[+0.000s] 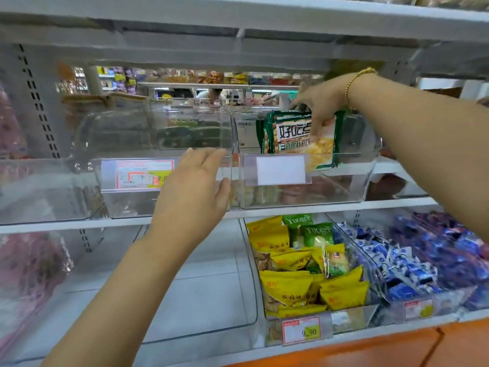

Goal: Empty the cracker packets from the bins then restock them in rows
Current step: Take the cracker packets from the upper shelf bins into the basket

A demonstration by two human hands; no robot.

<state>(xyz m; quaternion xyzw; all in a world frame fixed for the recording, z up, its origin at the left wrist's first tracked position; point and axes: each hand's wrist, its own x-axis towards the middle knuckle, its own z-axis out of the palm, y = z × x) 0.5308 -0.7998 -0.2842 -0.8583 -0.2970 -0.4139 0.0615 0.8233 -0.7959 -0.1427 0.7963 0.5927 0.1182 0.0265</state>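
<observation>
Right hand [317, 102] holds a bunch of green cracker packets [293, 136] by their tops. They stand up in the right clear bin [344, 186] on the upper shelf [291, 209]. Left hand [195, 186] is flat, fingers straight, at the front edge of the left clear bin [119, 202], holding nothing. Lower down, near and right, yellow and green packets [291, 284] lie beside blue packets [423, 260].

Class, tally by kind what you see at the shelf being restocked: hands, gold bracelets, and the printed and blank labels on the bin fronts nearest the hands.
Hands: 2 (left hand; right hand, gripping cracker packets)
Gold bracelet: 1
Printed price label: 1
Blank white label: 1
Total: 5
</observation>
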